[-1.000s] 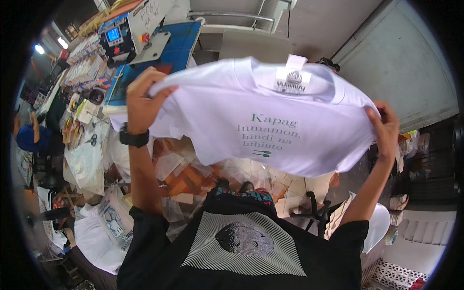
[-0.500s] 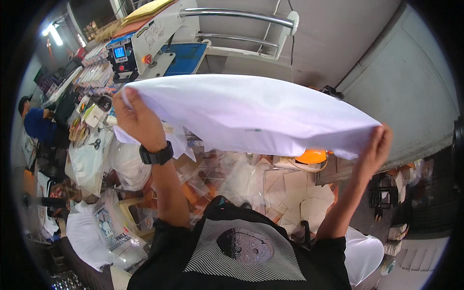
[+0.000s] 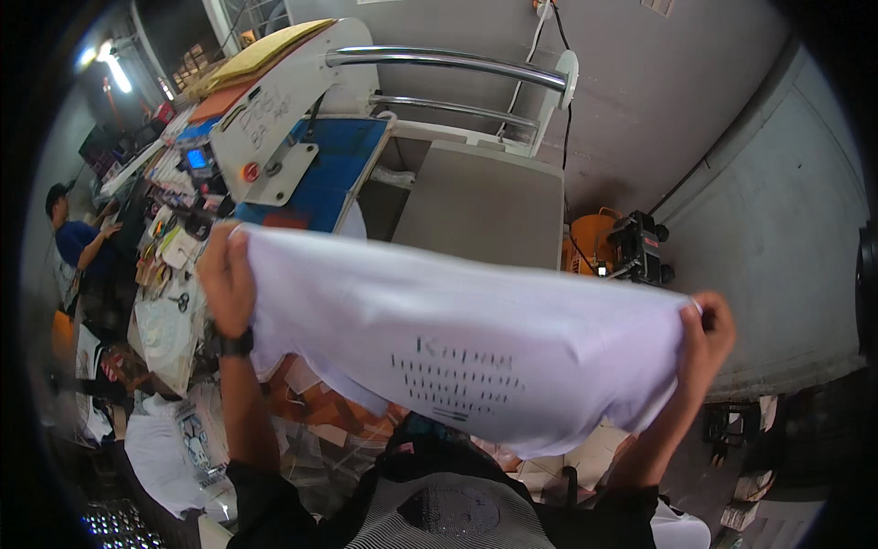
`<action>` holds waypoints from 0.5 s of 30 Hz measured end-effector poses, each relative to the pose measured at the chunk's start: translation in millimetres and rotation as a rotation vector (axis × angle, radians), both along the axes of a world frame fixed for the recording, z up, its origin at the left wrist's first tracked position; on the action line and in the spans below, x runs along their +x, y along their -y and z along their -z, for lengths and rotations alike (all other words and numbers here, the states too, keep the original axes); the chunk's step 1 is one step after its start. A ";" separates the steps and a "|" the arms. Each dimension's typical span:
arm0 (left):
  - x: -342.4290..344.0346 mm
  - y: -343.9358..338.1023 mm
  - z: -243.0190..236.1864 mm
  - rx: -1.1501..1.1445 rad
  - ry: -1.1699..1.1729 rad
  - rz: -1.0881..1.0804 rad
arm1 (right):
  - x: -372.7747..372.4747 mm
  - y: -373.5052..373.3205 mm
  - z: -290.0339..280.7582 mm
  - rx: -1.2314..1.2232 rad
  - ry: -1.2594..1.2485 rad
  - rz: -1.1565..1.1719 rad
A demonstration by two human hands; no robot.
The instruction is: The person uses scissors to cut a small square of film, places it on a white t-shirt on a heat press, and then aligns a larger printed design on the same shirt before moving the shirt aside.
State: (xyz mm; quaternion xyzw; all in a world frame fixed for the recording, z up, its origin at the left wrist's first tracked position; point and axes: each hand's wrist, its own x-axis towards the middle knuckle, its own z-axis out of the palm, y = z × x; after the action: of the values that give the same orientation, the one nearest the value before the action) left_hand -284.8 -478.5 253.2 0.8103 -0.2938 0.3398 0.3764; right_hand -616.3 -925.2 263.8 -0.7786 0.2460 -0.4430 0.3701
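Note:
A white shirt [image 3: 320, 302] with dark printed lettering on it is stretched sideways between my hands, hanging in the air before my chest. My left hand [image 3: 227, 279], with a dark watch on its wrist, pinches the cloth at its upper left corner. At the upper right corner my right hand [image 3: 704, 343] grips the fabric between thumb and fingers. The cloth sags between the two grips, and its lower edge hangs loose. Beyond it stands a heat press [image 3: 274, 137] with a white frame, a chrome bar [image 3: 448, 62] and a red button [image 3: 251, 171].
A grey flat board [image 3: 485, 201] lies behind the shirt. An orange tank [image 3: 594, 233] with a black device [image 3: 640, 247] stands by the wall. Scissors [image 3: 181, 302] lie on the cluttered table at left. A person in blue [image 3: 80, 242] works farther off. Plastic and sheets cover the floor.
My hands have lowered the shirt and turned its printed lettering into view. The press and board behind show more fully, as the view has tilted up. The far person's arms now reach forward.

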 end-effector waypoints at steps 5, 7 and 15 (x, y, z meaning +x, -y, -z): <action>157.5 128.6 66.8 0.269 -0.056 -0.034 | 164.6 103.5 79.2 0.103 -0.196 -0.029; 215.8 180.5 106.2 0.429 -0.091 -0.024 | 217.8 151.0 124.0 0.118 -0.208 -0.030; 350.5 315.2 247.6 0.690 -0.330 -0.049 | 335.2 279.8 265.5 0.163 -0.454 0.052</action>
State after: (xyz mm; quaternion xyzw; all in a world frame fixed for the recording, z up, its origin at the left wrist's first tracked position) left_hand 65.7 -793.8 5.6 0.9399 -0.3069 0.0948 0.1157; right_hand -281.1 -1205.0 -1.6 -0.8192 0.3778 -0.2449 0.3553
